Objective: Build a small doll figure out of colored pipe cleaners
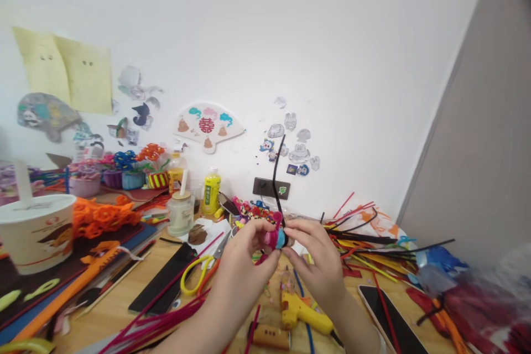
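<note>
Paper cup (37, 238) at 9 o'clock, yellow-handled scissors (199, 276) at 7, left hand (244, 265) pinching a pink-and-blue pipe-cleaner figure (276, 239) just below centre; right hand (315, 257) clamped on the same figure from the other side, black chenille stem (276, 177) rising from it toward 12. Pink and blue body wound and formed, black stem long, free end unwrapped. Yellow hot glue gun (302, 312) at 6 and phone (385, 315) at 5, neither touched by either hand.
</note>
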`<state>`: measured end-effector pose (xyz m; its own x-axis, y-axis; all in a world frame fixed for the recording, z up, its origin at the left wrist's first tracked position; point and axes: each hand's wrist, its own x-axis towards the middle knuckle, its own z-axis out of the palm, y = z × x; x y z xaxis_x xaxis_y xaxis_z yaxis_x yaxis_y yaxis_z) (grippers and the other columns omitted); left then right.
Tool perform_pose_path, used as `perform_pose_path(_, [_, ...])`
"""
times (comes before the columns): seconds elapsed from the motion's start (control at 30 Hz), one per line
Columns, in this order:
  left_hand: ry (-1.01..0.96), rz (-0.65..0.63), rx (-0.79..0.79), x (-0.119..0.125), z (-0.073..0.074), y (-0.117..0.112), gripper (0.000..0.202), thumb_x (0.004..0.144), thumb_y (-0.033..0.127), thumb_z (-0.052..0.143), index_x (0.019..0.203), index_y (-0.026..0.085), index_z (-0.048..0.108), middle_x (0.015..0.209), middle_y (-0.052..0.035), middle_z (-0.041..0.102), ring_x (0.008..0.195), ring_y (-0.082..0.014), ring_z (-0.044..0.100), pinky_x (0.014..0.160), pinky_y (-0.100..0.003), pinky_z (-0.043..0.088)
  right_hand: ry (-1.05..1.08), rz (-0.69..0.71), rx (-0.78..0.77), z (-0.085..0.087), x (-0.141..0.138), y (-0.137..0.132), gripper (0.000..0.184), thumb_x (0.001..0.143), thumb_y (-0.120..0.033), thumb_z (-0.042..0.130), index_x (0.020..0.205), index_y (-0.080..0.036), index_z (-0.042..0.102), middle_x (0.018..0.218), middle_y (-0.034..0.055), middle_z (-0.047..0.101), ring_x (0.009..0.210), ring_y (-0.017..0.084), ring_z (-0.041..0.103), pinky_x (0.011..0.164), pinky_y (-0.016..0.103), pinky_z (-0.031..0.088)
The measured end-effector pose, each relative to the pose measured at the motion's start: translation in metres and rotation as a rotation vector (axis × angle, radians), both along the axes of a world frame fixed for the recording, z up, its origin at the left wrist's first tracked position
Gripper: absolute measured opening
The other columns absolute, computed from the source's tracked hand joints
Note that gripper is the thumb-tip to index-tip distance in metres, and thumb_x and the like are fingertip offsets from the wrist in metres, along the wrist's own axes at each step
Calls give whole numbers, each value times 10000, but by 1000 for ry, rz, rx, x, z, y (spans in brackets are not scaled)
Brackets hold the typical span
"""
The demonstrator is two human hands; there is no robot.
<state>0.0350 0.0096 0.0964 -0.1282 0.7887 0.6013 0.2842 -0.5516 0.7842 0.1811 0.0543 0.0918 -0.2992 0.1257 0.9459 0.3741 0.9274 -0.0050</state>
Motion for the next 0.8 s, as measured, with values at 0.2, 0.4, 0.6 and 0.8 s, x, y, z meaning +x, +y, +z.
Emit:
perform_pose_path(0.2, [54, 41, 51, 0, 3, -3, 209, 680, 108, 529, 866, 201, 533, 820, -21, 599, 761, -169, 597, 720, -316, 491, 34, -37, 24, -2, -1, -2, 199, 837, -170, 557, 1032, -209, 569, 968, 79, 639, 905, 199, 591, 773, 366, 504])
perform_pose_path(0.4, [91, 56, 68, 0, 3, -5, 215, 686, 112, 529, 881, 202, 535, 815, -19, 600, 752, -162, 596, 715, -302, 492, 15, -37, 3, -1, 0, -4, 192, 846, -176, 540, 1029, -223, 574, 979, 73, 631, 919, 205, 588, 777, 375, 494])
perform_pose_path(0.6, [97, 59, 91, 0, 2, -5, 219, 697, 98, 521, 887, 205, 535, 836, -24, 604, 772, -160, 599, 728, -298, 492, 9, -25, -43, -2, -1, -3, 182, 857, -193, 523, 1034, -220, 553, 994, 79, 624, 955, 208, 577, 805, 383, 489])
perform_pose_path(0.8, [118, 85, 80, -1, 2, -4, 227, 691, 99, 526, 896, 196, 539, 828, -32, 610, 760, -169, 600, 725, -317, 496, 38, -53, -17, -4, -1, -2, 135, 838, -201, 554, 971, -214, 572, 959, 75, 651, 912, 206, 608, 778, 366, 502])
